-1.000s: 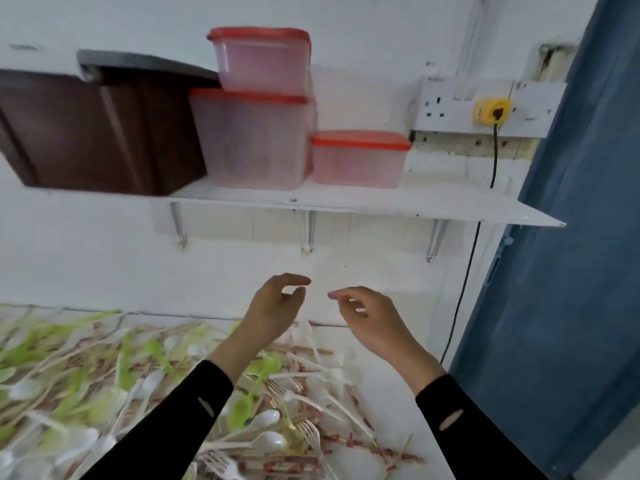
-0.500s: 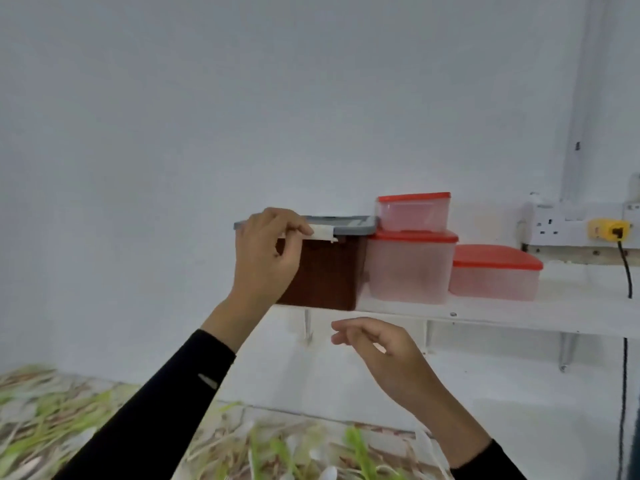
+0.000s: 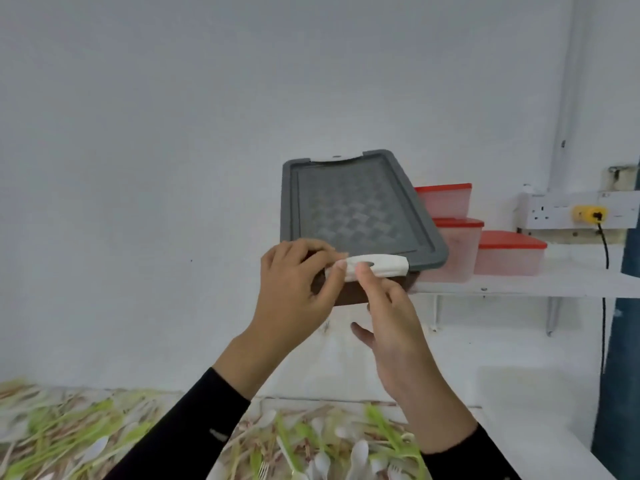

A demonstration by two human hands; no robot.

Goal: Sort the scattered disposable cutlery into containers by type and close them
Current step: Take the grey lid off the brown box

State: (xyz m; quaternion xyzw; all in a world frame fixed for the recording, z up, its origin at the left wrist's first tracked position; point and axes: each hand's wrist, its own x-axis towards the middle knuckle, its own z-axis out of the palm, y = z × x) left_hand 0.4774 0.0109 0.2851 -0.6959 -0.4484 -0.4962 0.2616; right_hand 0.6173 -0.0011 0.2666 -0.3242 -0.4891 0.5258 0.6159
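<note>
A brown container (image 3: 353, 295) with a grey patterned lid (image 3: 353, 209) sticks out over the left end of the white shelf (image 3: 519, 286), tilted toward me. My left hand (image 3: 294, 289) pinches the white latch (image 3: 384, 265) at its near end, fingers curled over the lid's edge. My right hand (image 3: 398, 334) reaches up from below; its index fingertip touches the same latch and the thumb is spread free underneath. Scattered cutlery (image 3: 311, 445), white spoons and forks, green pieces and wooden sticks, covers the counter below.
Three translucent containers with red lids stand on the shelf right of the brown one: two stacked (image 3: 450, 251), one low (image 3: 509, 254). A wall socket with a yellow plug (image 3: 585, 213) and a hanging black cable are further right, beside a blue door (image 3: 623, 375).
The brown container has come forward off the shelf's left end and tilted, showing its lid. My right hand rose to the latch beside my left hand. The view shifted left.
</note>
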